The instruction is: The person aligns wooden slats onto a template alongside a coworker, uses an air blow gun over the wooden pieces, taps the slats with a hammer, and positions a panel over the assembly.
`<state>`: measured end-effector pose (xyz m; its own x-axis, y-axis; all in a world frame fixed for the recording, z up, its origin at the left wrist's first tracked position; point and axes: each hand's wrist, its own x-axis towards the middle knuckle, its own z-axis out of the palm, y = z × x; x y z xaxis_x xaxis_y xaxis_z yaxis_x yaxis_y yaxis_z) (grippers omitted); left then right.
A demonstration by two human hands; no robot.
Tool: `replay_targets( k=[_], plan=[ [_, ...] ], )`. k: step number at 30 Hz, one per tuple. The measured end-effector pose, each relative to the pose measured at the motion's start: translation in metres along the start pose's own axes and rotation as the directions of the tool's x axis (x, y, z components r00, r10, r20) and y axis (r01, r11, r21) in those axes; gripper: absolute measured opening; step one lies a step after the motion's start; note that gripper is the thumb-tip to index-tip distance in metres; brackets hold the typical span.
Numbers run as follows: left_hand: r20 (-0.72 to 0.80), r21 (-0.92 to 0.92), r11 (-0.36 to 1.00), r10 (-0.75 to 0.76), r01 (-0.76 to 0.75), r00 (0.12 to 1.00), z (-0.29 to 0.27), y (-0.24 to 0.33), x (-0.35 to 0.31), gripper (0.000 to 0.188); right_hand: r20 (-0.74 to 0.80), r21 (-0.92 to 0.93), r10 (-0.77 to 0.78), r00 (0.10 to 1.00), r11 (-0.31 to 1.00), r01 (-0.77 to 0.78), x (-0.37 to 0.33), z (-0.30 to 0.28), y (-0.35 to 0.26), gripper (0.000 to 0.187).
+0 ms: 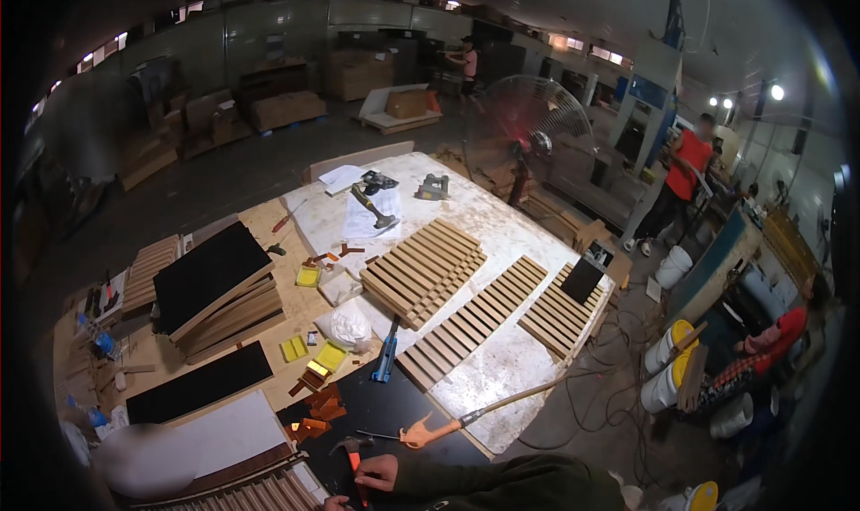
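Note:
My right hand [380, 473] comes in from the right in a dark green sleeve, its fingers closed on the orange-red handle of a hammer [353, 458]. The dark hammer head points away from me, above a black board [358, 403]. Only the fingertips of my left hand [336, 503] show at the lower edge, beside the handle's lower end; whether they hold anything is hidden. Just beyond the hammer lies an orange air blow gun [417, 433] with its hose. Brown-orange flat pieces [324, 407] are piled to its left. A slatted dark wood panel [251, 489] lies at lower left.
Slatted wood panels [475, 320] and a stack of them [423, 274] cover the table's middle. Black-topped boards [215, 274] are stacked left. A blue tool [385, 357], a white bag [348, 328], yellow boxes [293, 348] and a drill [373, 206] lie around. Co-workers [685, 171] stand right.

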<state>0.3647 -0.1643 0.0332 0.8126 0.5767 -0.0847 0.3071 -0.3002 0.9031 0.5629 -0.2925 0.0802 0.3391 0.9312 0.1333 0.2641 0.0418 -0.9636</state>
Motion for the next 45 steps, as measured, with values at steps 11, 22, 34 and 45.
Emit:
replay_targets(
  k=[11, 22, 34, 45],
  plan=[
    [0.104, -0.247, 0.969, 0.034, -0.007, 0.994, -0.032, 0.100, 0.007, 0.048, 0.084, 0.225, 0.001, 0.996, 0.974, -0.020, 0.008, 0.004, -0.025, 0.023],
    [0.117, -0.503, 0.803, -0.302, 0.319, 0.946, -0.019, 0.089, 0.016, 0.036, 0.063, 0.187, -0.163, 0.985, 0.971, 0.149, 0.009, 0.006, -0.027, 0.017],
    [0.217, -0.376, 0.905, -0.122, 0.198, 0.969, -0.008, 0.039, 0.027, 0.022, -0.215, 0.007, -0.040, 0.976, 0.999, 0.043, -0.007, 0.011, 0.016, 0.014],
    [0.409, -0.529, 0.828, 0.055, 0.187, 0.911, 0.026, 0.070, 0.055, 0.021, -0.414, 0.067, 0.028, 0.910, 0.998, 0.000, -0.052, -0.005, 0.012, 0.012]
  ],
)
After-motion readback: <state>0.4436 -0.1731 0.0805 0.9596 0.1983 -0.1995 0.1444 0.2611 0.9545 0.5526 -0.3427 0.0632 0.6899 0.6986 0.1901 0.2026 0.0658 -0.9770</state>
